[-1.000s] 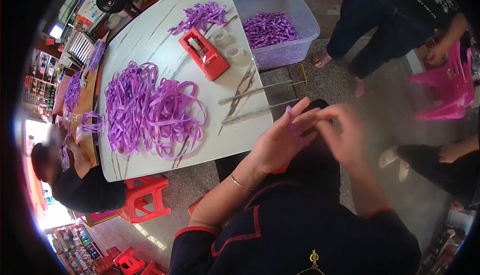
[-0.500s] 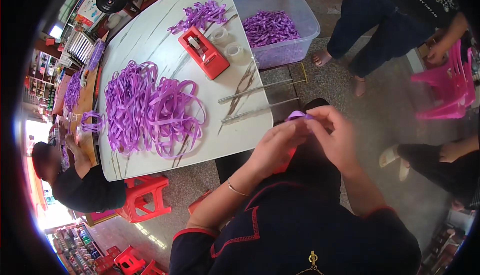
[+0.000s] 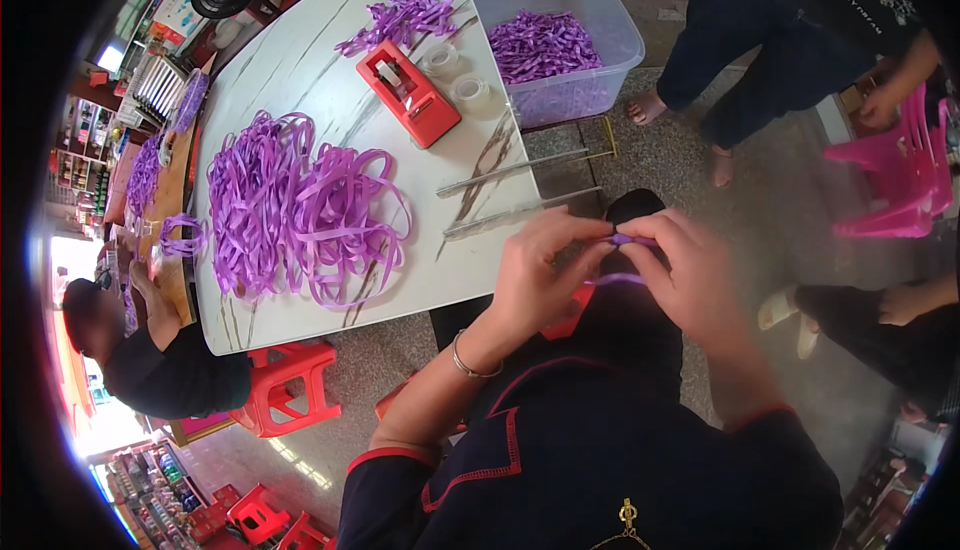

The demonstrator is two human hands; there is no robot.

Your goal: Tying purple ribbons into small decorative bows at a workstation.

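Note:
Over my lap, off the table's near right corner, both hands pinch a purple ribbon (image 3: 622,278). My left hand (image 3: 545,265) and my right hand (image 3: 678,262) meet fingertip to fingertip, with a short piece of the ribbon showing between them and a loop hanging just below. Most of the ribbon is hidden by my fingers. To the left on the white marbled table (image 3: 455,275) lies a big heap of looped purple ribbons (image 3: 265,215). A red tape dispenser (image 3: 408,95) stands behind it, beside two clear tape rolls (image 3: 470,93).
A smaller ribbon bunch (image 3: 410,18) lies at the table's back. Past its right edge stands a clear plastic bin (image 3: 610,50) holding ribbons. Two thin metal rods (image 3: 515,172) jut over that edge. People are at left and right, near a red stool (image 3: 290,390) and a pink chair (image 3: 900,165).
My hands have come together at the fingertips, the left one rising a little. The ribbon, earlier above my fingers, now runs between them and loops below.

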